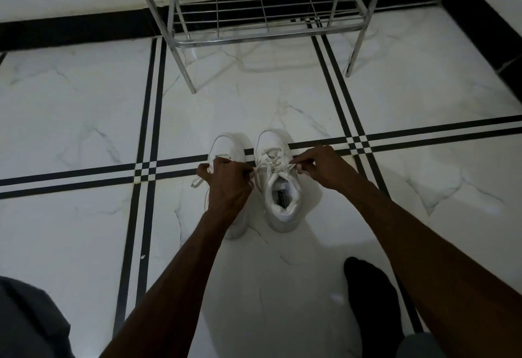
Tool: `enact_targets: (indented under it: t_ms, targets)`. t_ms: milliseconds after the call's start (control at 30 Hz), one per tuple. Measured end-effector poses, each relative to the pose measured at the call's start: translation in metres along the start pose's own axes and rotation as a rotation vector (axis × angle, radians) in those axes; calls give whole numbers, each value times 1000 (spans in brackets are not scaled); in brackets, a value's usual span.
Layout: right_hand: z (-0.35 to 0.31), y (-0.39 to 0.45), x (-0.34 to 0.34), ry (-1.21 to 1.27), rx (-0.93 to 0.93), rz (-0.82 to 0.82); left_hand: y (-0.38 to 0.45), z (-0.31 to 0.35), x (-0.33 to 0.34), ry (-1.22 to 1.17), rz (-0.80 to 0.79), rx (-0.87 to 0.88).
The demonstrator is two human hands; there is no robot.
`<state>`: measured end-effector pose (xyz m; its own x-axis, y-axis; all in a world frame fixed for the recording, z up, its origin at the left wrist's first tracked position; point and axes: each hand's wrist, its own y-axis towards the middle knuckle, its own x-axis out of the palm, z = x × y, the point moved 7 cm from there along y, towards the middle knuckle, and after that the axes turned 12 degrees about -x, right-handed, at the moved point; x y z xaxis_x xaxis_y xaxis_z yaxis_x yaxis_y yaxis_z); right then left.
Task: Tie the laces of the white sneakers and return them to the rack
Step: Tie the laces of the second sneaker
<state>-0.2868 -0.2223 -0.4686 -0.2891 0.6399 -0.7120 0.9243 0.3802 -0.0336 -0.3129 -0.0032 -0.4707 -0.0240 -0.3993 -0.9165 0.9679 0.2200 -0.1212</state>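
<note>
Two white sneakers stand side by side on the floor, toes pointing away from me. The right sneaker [278, 185] shows its open collar and crossed laces [272, 164]. My left hand [226, 181] pinches one lace end, pulled out to the left, and covers much of the left sneaker [227, 148]. My right hand [319, 165] pinches the other lace end, pulled to the right. A loose lace tip [197, 182] hangs left of my left hand. The metal shoe rack [262, 27] stands beyond the shoes, its lower wire shelf bare.
White marble floor [84, 109] with black inlay stripes crossing under the shoes. A black skirting runs along the wall behind the rack. My foot in a black sock [370, 295] rests at lower right; grey clothing shows at lower left.
</note>
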Motion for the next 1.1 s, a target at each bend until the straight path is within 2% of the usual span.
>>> enact_targets:
  t_ms: [67, 233, 367, 767, 867, 933, 1000, 1100]
  targets:
    - [1, -2, 0, -47, -7, 18, 1, -2, 0, 25, 7, 9]
    - [7, 3, 8, -343, -84, 58, 0, 3, -7, 129, 79, 81]
    - [2, -3, 10, -501, -51, 104, -2, 1, -9, 168, 153, 108]
    - [16, -14, 19, -443, 154, 94, -2, -2, -6, 99, 113, 42]
    - [17, -8, 14, -312, 184, 89, -2, -4, -9, 12, 95, 50]
    - [14, -4, 14, -145, 179, 36, 0, -5, -10, -59, 76, 81]
    - [13, -8, 17, 110, 252, -59, 1, -10, -13, -126, 65, 90]
    - [9, -24, 32, 476, 401, -210, 1, -36, -24, -225, 124, -64]
